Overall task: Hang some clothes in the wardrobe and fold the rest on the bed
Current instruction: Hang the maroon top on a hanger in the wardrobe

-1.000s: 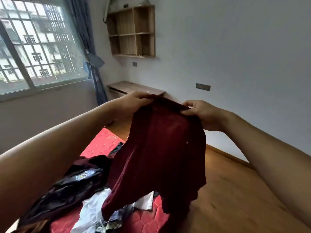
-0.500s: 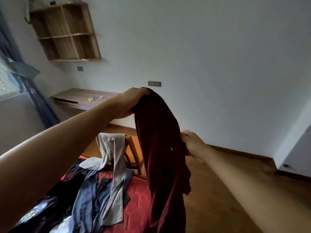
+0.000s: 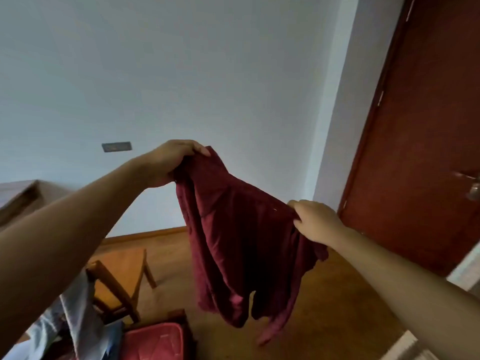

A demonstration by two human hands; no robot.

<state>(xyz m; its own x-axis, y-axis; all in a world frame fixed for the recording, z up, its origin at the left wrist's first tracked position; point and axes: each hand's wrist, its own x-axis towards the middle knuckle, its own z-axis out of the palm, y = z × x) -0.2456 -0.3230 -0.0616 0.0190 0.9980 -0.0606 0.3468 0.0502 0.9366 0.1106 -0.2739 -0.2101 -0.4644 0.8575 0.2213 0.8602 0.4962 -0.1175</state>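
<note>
Left arm reaches in from the lower left, stretched up and forward. Left hand [image 3: 171,162] is the higher of the two, knuckles up, fingers curled over one top corner of the dark red garment [image 3: 241,242] and gripping it. Right arm comes in from the lower right, straighter and lower. Right hand [image 3: 315,220] pinches the other end of the same top edge, thumb on the near side.

The garment is in mid-air between the hands, spread out. Its top edge slopes down from the left hand to the right. The body hangs below that edge, long axis roughly vertical, with folds running downward. The lower ends dangle free, uneven, one narrow strip lowest. It touches nothing but the hands.

Below it is bare wooden floor [image 3: 324,307]. To the left stands a wooden chair [image 3: 117,276], near the garment's left edge but apart from it, with pale cloth [image 3: 75,315] draped over its back. A corner of the bed [image 3: 153,341], red quilted, shows at the bottom, left of the hanging ends.

A dark red door [image 3: 428,126] stands to the right, its handle [image 3: 471,188] blurred. The plain wall [image 3: 207,74] behind carries a small plate [image 3: 117,146]. The edge of a wooden table [image 3: 18,196] shows at far left.
</note>
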